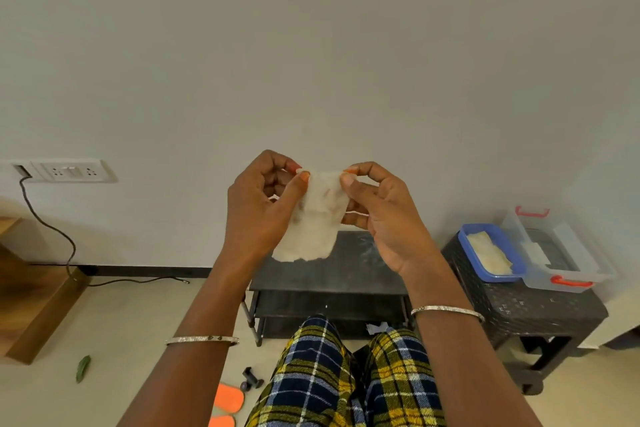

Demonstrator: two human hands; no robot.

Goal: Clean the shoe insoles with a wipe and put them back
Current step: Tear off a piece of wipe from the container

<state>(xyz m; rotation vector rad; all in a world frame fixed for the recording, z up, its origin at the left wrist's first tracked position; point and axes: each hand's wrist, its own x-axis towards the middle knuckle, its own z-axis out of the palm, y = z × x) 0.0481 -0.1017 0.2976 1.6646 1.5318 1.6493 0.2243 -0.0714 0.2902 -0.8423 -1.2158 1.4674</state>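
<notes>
Hanging open, the wipe [313, 230] is pinched at its top corners by the left hand [258, 210] and right hand [379, 218]. The orange insoles [228, 399], on the floor near left, are seemingly yet to be wiped and refitted.

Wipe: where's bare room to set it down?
Rack top below the wipe shows bare where visible. Stool: front strip free; back crowded by the blue box and clear tub. Floor between cable and leaf is bare; insoles crowd the spot by the left knee.
</notes>
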